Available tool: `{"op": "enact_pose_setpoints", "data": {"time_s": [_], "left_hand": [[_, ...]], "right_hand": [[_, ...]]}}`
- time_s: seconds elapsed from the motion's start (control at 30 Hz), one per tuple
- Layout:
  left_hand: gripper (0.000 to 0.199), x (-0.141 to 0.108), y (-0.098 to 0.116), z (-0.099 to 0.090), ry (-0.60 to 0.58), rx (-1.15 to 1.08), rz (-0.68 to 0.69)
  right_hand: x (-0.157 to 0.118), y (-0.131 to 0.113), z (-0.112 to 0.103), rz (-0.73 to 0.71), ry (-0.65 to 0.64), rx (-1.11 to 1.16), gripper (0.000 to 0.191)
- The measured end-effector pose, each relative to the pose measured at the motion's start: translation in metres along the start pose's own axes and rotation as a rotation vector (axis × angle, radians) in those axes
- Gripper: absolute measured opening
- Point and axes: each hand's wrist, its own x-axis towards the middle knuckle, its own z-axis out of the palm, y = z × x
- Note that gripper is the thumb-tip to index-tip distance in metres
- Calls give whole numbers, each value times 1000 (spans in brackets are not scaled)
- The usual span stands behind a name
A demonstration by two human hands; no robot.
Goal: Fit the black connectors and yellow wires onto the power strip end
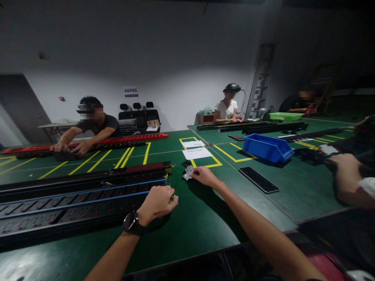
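My right hand (206, 176) pinches a small silvery metal plate (188, 173) with holes in it, just above the green table. Small black parts (187, 162) lie right behind that plate. My left hand (158, 202), with a black watch on its wrist, is closed near the right end of a long black socket strip (88, 208). A bit of yellow shows between its thumb and fingers, too small to name. The strip has blue edge lines and red dots. Behind it runs a second long black housing (88, 177), with coloured wires showing inside.
A blue bin (266, 148) and a phone (259, 180) are to the right on the green table (228, 218). Paper labels (197, 153) and yellow tape lie ahead. Co-workers sit across the table; another person's arm (348, 175) reaches in from the right. A red rail (131, 139) lies far left.
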Motion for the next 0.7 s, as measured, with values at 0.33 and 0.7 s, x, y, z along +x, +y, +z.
{"op": "enact_pose_setpoints", "data": {"time_s": [0.33,0.7], "left_hand": [[38,0,1,-2,-5,-10,-1],[33,-1,0,-3,-13,-31,-7]], "right_hand": [[-3,-8,-2,10,66,-31,28],[-7,-16,-4,-116,-95,97,49]]}}
